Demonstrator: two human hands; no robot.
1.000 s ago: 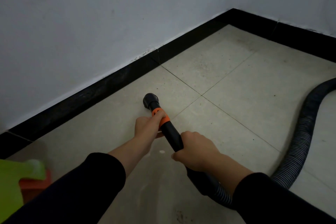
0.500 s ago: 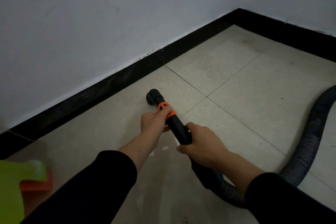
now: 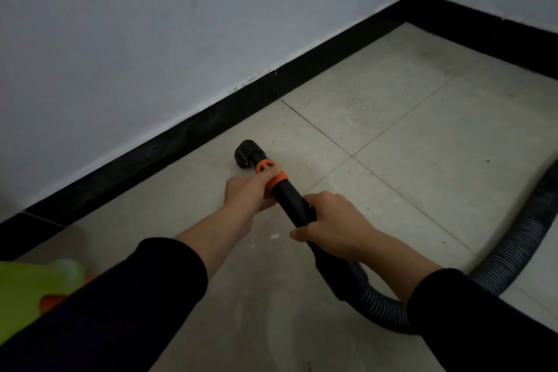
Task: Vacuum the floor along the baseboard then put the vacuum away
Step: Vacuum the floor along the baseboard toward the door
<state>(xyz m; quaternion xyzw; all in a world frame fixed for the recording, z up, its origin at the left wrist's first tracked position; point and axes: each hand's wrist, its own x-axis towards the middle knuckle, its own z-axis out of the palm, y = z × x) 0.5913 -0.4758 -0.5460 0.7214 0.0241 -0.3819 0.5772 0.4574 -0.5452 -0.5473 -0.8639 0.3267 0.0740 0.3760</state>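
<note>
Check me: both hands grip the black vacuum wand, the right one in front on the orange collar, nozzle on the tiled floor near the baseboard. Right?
Not quite. In the head view the left hand is in front on the orange collar; the right hand grips the vacuum wand further back. The rest holds: nozzle on the tiled floor near the baseboard.

The light is dim, flat and cool, and its source is out of view. The wall reads an uneven blue-grey. The floor is palest toward 2 o'clock and murkier toward 6, with soft, edgeless shadow beneath the arms. The baseboard and sleeves sink to near-black, their detail lost. The left hand, right hand and wand are fairly sharp. The green thing at 8 o'clock is blurred, and the hose softens at 4 o'clock. Fine grain lies over the whole view.
</note>
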